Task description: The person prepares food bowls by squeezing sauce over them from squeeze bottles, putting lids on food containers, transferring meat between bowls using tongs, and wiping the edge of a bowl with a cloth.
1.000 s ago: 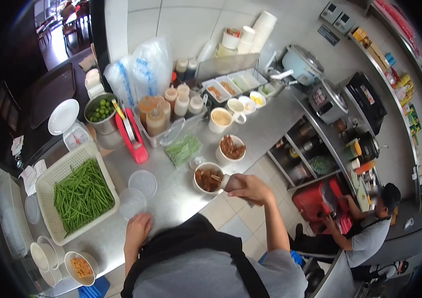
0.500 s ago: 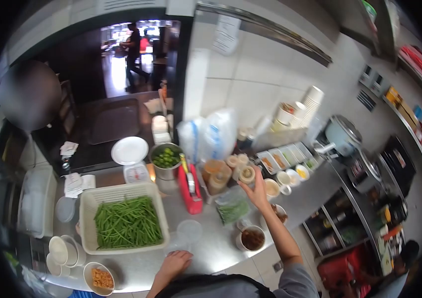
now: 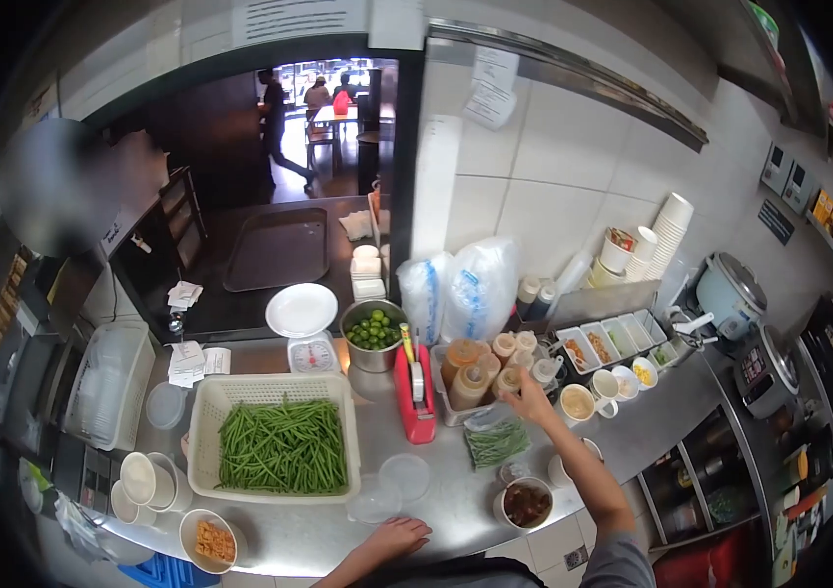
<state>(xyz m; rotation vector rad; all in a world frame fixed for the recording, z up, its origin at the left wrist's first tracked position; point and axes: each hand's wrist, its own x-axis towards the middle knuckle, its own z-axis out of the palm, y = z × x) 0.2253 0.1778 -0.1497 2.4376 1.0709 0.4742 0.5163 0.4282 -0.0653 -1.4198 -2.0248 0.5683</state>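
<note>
My right hand (image 3: 531, 399) reaches out to a squeeze bottle (image 3: 507, 380) with a pale tip, fingers wrapped round its side. That bottle is at the right side of a white bin (image 3: 455, 417) of several squeeze bottles (image 3: 467, 385) with brown and pale sauces. Below it lies a plastic bag of chopped greens (image 3: 497, 443). My left hand (image 3: 397, 539) lies flat on the steel counter's front edge, fingers stretched, holding nothing. Just above it are clear plastic lids (image 3: 403, 477). A bowl of dark brown food (image 3: 526, 504) stands between my arms, towards the right.
Left of centre sits a basket of green beans (image 3: 202, 431). Behind are a scale (image 3: 313, 355), a pot of green limes (image 3: 374, 331) and a red tape dispenser (image 3: 416, 407). Cups (image 3: 578, 402) and a topping tray (image 3: 588, 363) stand right. A person (image 3: 279, 127) walks beyond the opening.
My right hand has lowered the squeeze bottle in among the other bottles at the bin. My left hand stays at the counter edge. The camera view has shifted, moving the scene rightward.
</note>
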